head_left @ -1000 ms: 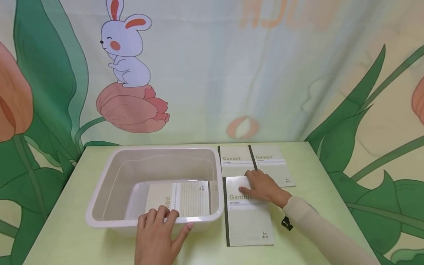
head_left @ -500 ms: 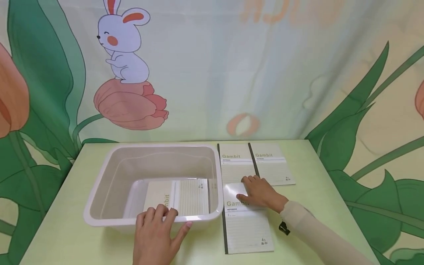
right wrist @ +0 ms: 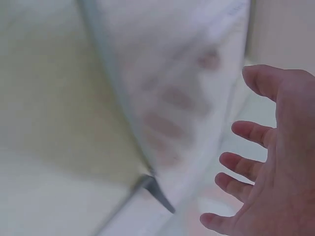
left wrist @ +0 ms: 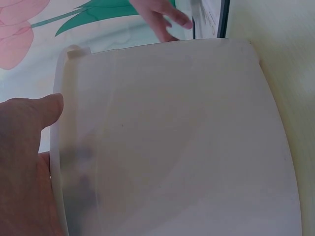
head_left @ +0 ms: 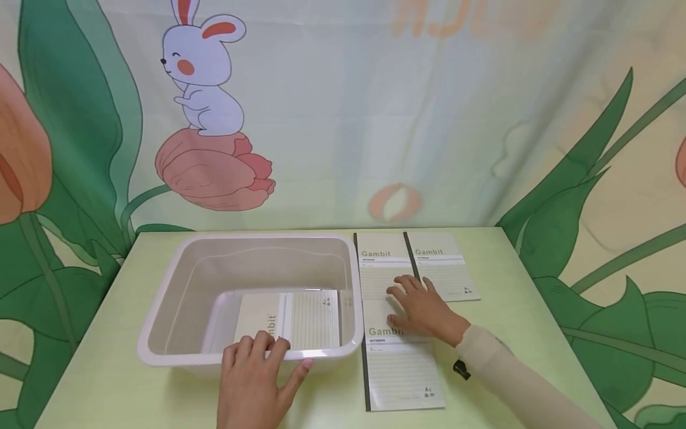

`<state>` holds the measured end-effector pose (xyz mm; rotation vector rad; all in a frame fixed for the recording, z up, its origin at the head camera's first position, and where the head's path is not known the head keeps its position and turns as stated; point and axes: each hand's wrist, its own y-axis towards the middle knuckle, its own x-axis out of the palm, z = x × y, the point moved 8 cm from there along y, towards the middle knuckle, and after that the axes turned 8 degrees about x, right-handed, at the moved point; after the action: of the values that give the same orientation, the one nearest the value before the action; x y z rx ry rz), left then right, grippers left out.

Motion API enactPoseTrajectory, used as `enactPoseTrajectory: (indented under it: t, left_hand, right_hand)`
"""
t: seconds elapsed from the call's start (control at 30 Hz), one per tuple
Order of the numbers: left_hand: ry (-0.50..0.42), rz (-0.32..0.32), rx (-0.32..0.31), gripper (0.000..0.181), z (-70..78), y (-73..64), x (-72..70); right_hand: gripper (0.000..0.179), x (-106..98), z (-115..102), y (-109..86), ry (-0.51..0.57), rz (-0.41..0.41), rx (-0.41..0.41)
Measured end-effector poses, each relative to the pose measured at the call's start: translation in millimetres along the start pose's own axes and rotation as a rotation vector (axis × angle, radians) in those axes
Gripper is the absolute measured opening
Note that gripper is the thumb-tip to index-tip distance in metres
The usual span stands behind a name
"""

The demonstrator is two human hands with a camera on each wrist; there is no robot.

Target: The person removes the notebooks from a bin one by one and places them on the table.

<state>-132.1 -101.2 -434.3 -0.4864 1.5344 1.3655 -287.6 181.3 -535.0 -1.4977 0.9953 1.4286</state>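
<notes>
My left hand (head_left: 252, 378) grips the near rim of a beige plastic basin (head_left: 184, 361), fingers over the edge and thumb on the outside. In the left wrist view the basin's outer wall (left wrist: 187, 128) fills most of the picture. Inside the basin lies a pale Gambit notebook (head_left: 311, 322), turned sideways. Fingers spread and slightly bent, my right hand (head_left: 426, 313) hovers over the top part of another Gambit notebook (head_left: 402, 375) with a dark spine. The right wrist view has the right hand (right wrist: 280, 152) apart from the notebook's glossy cover (right wrist: 172, 59), which reflects its fingers.
Two more matching notebooks, one at the left (head_left: 383, 277) and one at the right (head_left: 445, 274), lie side by side behind the front one. All stand on a pale green table (head_left: 504, 262) right of the basin. A printed curtain (head_left: 321, 119) hangs behind the table.
The front notebook has shifted toward the near table edge and no longer overlaps the rear pair. My right hand has let go of it and spread its fingers. The left hand stays put.
</notes>
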Motion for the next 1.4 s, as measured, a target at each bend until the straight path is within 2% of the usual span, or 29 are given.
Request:
enactPoseTrajectory:
  t: [0.17, 0.43, 0.6, 0.83, 1.0, 1.17, 1.4]
  left_hand:
    - [0.004, 0.002, 0.007, 0.048, 0.4, 1.6, -0.5]
    - [0.005, 0.018, 0.009, 0.048, -2.5, 2.4, -2.9]
    - [0.007, 0.008, 0.004, 0.048, -2.8, 1.3, -1.8]
    - [0.012, 0.007, 0.006, 0.047, -1.3, 0.7, 0.3]
    - [0.005, 0.014, 0.008, 0.045, -0.1, 0.7, 1.1]
    - [0.005, 0.001, -0.001, 0.044, -0.9, 1.0, 2.0]
    - [0.006, -0.011, -0.005, 0.044, -0.4, 0.7, 1.8]
  right_hand:
    - [0.048, -40, -10, -3.5, 0.028, 0.088, -0.073]
    - [0.042, -107, -28, -11.0, -0.015, 0.267, -0.22]
    - [0.042, -140, -36, -15.3, -0.035, 0.321, -0.263]
    - [0.041, -186, -54, -15.0, -0.052, 0.438, -0.332]
    - [0.044, -211, -71, -8.0, -0.035, 0.452, -0.387]
    - [0.046, -229, -99, 1.5, -0.037, 0.435, -0.46]
    - [0.049, -241, -144, 14.7, -0.084, 0.393, -0.577]
